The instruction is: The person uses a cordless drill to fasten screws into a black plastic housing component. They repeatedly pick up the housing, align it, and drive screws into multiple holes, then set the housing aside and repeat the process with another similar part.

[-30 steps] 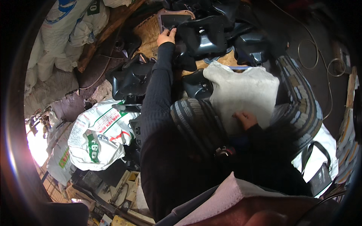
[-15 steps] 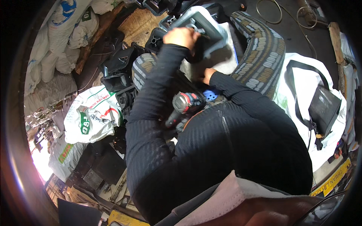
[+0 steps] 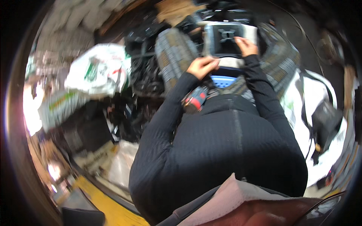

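Note:
A dark square tray-like part with a pale grey rim lies ahead of me, between my patterned trouser legs. An X-shaped metal bracket sits in its middle. My right hand is over its right side, fingers pinched beside the bracket; what they hold is too small to tell. My left hand is closed just off the part's near left corner, its contents hidden. Under the part is a whitish pad. A red and black power drill lies by my left thigh, near a blue perforated piece.
Several black plastic parts are heaped on the left beside a white printed sack. On the right, a white bag has a black boxy item on it. A brown board lies at the far side. Motion blurs the edges.
My left hand has come back from the grey tray-like part toward me. My right hand has moved up to the bracket. The view has shifted, and the part now lies flatter.

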### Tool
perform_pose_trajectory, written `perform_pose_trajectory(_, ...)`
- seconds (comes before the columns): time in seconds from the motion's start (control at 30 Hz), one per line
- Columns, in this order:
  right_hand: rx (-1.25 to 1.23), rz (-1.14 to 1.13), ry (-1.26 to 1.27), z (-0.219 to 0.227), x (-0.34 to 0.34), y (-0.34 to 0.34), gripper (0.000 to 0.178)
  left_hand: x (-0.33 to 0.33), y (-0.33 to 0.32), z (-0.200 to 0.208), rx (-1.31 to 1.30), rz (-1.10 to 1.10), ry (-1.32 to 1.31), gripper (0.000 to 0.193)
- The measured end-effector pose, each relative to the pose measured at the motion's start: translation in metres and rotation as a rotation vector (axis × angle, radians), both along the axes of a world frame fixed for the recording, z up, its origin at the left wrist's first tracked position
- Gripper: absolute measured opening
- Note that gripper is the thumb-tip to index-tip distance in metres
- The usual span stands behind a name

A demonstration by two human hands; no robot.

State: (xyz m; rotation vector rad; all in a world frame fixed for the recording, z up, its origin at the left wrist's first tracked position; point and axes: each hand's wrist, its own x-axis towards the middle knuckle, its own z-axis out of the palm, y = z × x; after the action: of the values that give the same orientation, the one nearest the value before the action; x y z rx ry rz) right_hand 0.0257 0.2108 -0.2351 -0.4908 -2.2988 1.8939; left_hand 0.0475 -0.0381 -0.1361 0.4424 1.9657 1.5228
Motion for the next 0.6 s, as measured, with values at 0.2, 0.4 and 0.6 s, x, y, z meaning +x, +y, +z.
perform_pose_trajectory(0.2, -0.346, 0.151, -0.024, -0.043, 0.000, 0.035, 0.037, -0.030, -0.023, 0.048, -0.107, 0.289, 0.357, 0.038)
perform_pose_trajectory(0.4, -1.248, -0.051, -0.375, -0.010, 0.021, 0.029, 0.050, 0.005, -0.175, 0.036, -0.526, 0.831, 0.285, 0.028)
perform_pose_trajectory(0.6, -1.238, 0.259, -0.352, 0.055, 0.024, 0.000, 0.056, 0.039, -0.162, 0.044, -0.583, 0.060, 0.030, 0.045)
